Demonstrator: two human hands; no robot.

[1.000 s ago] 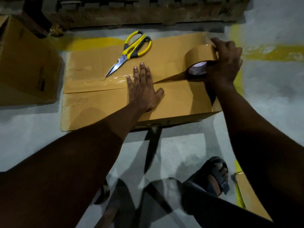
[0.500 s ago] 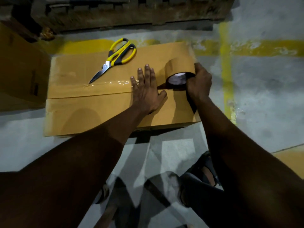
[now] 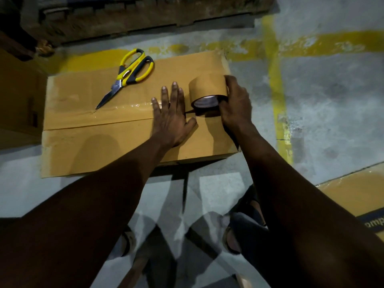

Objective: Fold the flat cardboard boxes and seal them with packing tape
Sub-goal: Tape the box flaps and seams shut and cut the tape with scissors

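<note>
A closed brown cardboard box (image 3: 99, 146) lies on the concrete floor, a glossy strip of tape (image 3: 124, 108) running along its centre seam from the left. My left hand (image 3: 171, 115) lies flat, fingers straight, pressing the tape and the seam near the middle. Just to its right, my right hand (image 3: 235, 104) grips a roll of brown packing tape (image 3: 207, 88) that stands on the box top, a short stretch of tape leading from the roll towards my left hand. Yellow-handled scissors (image 3: 129, 74) lie closed on the far flap.
Another cardboard box (image 3: 18, 96) stands at the left edge. A flat printed carton (image 3: 357, 194) lies at the lower right. A wooden pallet (image 3: 145, 15) runs along the back. Yellow lines (image 3: 276, 84) mark the floor. My sandalled feet (image 3: 247, 227) are below the box.
My right hand has brought the tape roll leftwards along the seam, from the box's right end to close beside my left hand. The left hand has stayed flat on the seam.
</note>
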